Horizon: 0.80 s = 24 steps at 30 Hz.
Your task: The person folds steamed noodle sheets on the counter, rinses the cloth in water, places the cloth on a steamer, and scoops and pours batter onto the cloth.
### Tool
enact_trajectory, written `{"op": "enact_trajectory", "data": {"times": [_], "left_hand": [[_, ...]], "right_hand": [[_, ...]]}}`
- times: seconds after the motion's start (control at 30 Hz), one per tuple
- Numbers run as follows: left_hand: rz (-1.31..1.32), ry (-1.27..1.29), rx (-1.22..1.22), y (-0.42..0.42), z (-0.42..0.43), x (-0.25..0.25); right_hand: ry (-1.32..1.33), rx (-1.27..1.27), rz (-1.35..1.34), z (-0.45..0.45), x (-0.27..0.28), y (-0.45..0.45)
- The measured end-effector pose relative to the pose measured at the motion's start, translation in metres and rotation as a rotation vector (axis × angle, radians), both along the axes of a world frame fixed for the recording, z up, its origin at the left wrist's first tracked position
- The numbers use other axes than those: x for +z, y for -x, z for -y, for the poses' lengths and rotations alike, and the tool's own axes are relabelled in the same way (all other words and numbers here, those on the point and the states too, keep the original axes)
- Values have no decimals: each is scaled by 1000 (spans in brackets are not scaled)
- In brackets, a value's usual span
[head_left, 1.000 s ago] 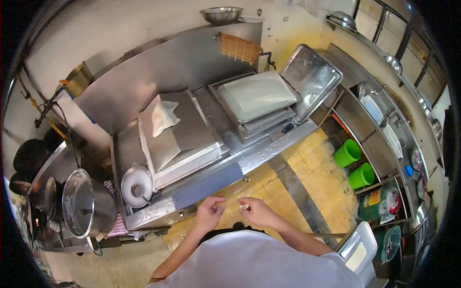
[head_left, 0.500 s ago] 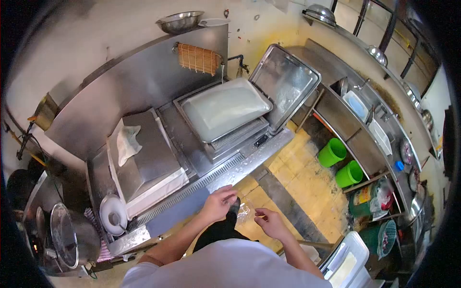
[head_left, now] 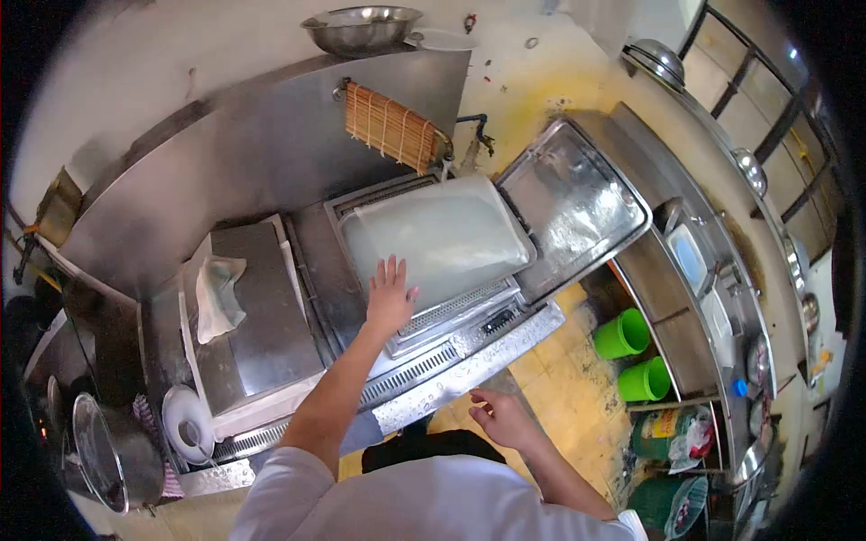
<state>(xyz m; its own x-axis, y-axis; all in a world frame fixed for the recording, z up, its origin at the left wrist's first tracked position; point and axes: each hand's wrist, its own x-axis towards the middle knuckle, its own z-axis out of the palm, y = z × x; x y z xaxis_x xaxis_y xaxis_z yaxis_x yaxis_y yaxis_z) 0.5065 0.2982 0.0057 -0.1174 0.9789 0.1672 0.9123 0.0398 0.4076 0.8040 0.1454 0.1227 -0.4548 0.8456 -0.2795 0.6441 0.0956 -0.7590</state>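
Observation:
A wide rectangular tray with a smooth, pale, translucent layer sits on the metal cooking counter. My left hand reaches over the tray's near left corner, palm down with its fingers spread. Whether the fingertips touch the pale surface, I cannot tell. Under the tray, a perforated metal rack shows along its near edge. My right hand hangs in front of the counter, above the floor, fingers loosely bent and apart, with nothing visible in it. Leaning at the tray's right is a shiny, wet metal tray.
A bamboo mat hangs on a pipe behind the tray. To the left are a cloth on a metal cover, a white bowl and a large pot. Two green buckets stand at the right.
My left hand has moved forward from near my body to the tray and spread its fingers. My right hand stays low in front of me. The view has shifted closer to the counter.

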Motion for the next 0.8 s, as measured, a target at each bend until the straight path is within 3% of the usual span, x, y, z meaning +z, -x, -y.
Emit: {"op": "enact_trajectory", "data": {"times": [0.13,0.47,0.57,0.67,0.73,0.8], "left_hand": [[-69,164,34,7,-17,-17],[-24,52,104,-34,54,-31],[-1,91,253,-75,91,-1],[50,87,481,-115,113,-11],[174,51,633,-139,124,-10],[440,-4,807,-162,136,-8]], "right_hand": [[-1,74,-12,-40,-18,2],[-171,334,-90,-222,-56,65],[-260,487,-97,-273,-89,96],[-280,667,5,-313,-137,109],[-167,758,60,-327,-145,121],[391,511,-113,-348,-191,132]]}}
